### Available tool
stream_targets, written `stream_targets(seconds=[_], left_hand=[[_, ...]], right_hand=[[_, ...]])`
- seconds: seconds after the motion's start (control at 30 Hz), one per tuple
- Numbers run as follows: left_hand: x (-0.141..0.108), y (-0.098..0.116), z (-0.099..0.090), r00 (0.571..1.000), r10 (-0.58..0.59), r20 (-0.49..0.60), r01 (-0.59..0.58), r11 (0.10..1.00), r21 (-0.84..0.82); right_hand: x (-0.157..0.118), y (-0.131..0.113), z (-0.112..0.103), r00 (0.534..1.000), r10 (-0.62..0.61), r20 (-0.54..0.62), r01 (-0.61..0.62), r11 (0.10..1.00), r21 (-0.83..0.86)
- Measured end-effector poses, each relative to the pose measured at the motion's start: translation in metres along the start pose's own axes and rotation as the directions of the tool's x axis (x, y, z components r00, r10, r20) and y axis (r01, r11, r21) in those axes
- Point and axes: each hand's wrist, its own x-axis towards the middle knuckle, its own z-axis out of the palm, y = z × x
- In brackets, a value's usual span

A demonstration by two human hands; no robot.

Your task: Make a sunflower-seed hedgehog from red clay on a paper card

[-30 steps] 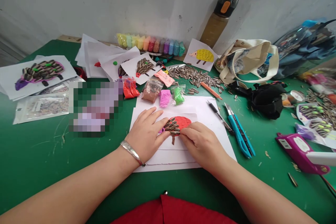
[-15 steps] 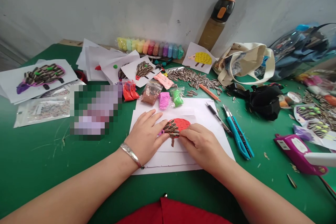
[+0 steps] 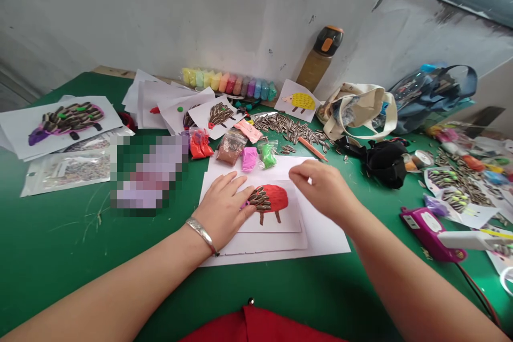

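Observation:
My left hand (image 3: 225, 207), a silver bangle at its wrist, lies flat with fingers spread on the left part of a hedgehog picture (image 3: 288, 224). The hedgehog's body is red clay (image 3: 277, 197) with two brown legs. Striped sunflower seeds (image 3: 262, 200) cover the body's left side; my fingers hide most of the purple head. Above the sheet's right side, my right hand (image 3: 320, 187) is raised with its fingers curled together. I cannot make out anything in its fingertips. White paper sheets (image 3: 336, 235) lie under the picture.
Bags of red (image 3: 200, 144), brown (image 3: 231, 148), pink and green clay (image 3: 268, 155) stand behind the papers. A seed pile (image 3: 292, 128) and an orange stick (image 3: 312, 148) lie farther back. A bottle (image 3: 320, 59), a tote bag (image 3: 360, 112) and a magenta device (image 3: 430, 235) are also here.
My right hand has left the red clay body and risen up and to the right. My left hand stays in place. The view has shifted, and the right forearm now covers the pen and cutter area.

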Motion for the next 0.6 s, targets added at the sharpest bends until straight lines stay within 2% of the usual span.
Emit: stream_targets(seconds=[0.1,0.23,0.4,0.6], left_hand=[[0.001,-0.001,-0.001,1.0,-0.004,0.016,0.004,1.0,-0.002],[0.001,-0.003,-0.002,1.0,0.008,-0.012,-0.008,0.999,-0.034],[0.002,-0.002,0.001,0.999,-0.016,-0.028,0.016,1.0,-0.011],[0.002,0.0,0.0,1.0,-0.017,0.008,0.017,1.0,0.008]], right_hand=[[0.022,0.013,-0.003,0.996,-0.005,-0.089,0.004,1.0,-0.012],[0.038,0.021,0.003,0.992,0.07,-0.109,-0.069,0.998,0.014],[0.042,0.025,0.007,0.981,0.175,-0.083,-0.173,0.984,0.034],[0.039,0.03,0.012,0.978,0.188,-0.092,-0.182,0.981,0.07]])
